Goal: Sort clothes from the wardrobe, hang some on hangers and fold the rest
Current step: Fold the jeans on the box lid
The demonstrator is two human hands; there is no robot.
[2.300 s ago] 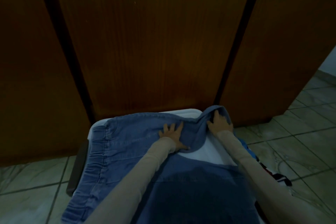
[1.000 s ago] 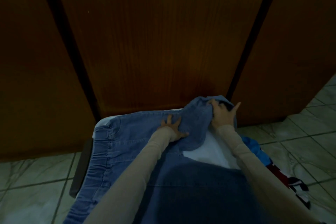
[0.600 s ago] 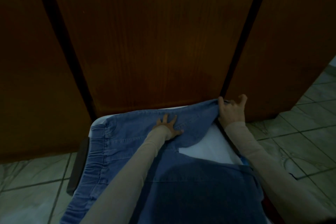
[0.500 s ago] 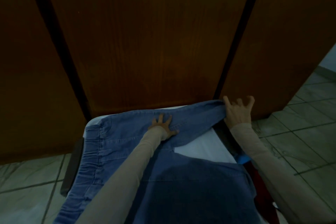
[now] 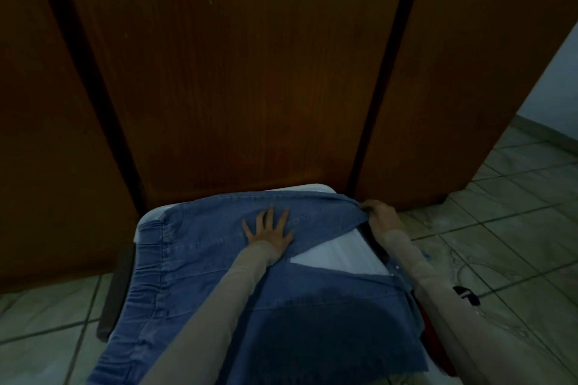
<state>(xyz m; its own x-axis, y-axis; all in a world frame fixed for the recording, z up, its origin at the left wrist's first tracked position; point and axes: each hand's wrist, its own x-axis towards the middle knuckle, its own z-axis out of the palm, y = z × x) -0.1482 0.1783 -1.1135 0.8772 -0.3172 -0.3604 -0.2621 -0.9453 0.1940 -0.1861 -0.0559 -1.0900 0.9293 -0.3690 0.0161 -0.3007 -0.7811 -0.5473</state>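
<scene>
A blue denim garment (image 5: 200, 262) with an elastic waistband at the left lies spread over a white padded surface (image 5: 337, 253). My left hand (image 5: 267, 228) presses flat on the denim near its far middle, fingers spread. My right hand (image 5: 380, 214) grips the pointed end of one denim flap at the far right edge and holds it stretched flat. A second denim layer (image 5: 328, 312) covers the near part under my arms.
Closed brown wardrobe doors (image 5: 237, 72) stand right behind the white surface. Green tiled floor (image 5: 506, 228) lies to the right and left. Red and blue clothes (image 5: 438, 341) and a small black item (image 5: 466, 294) sit at the right side.
My right hand carried the bunched denim flap from the middle out to the right and laid it flat. My left hand stayed pressed on the denim.
</scene>
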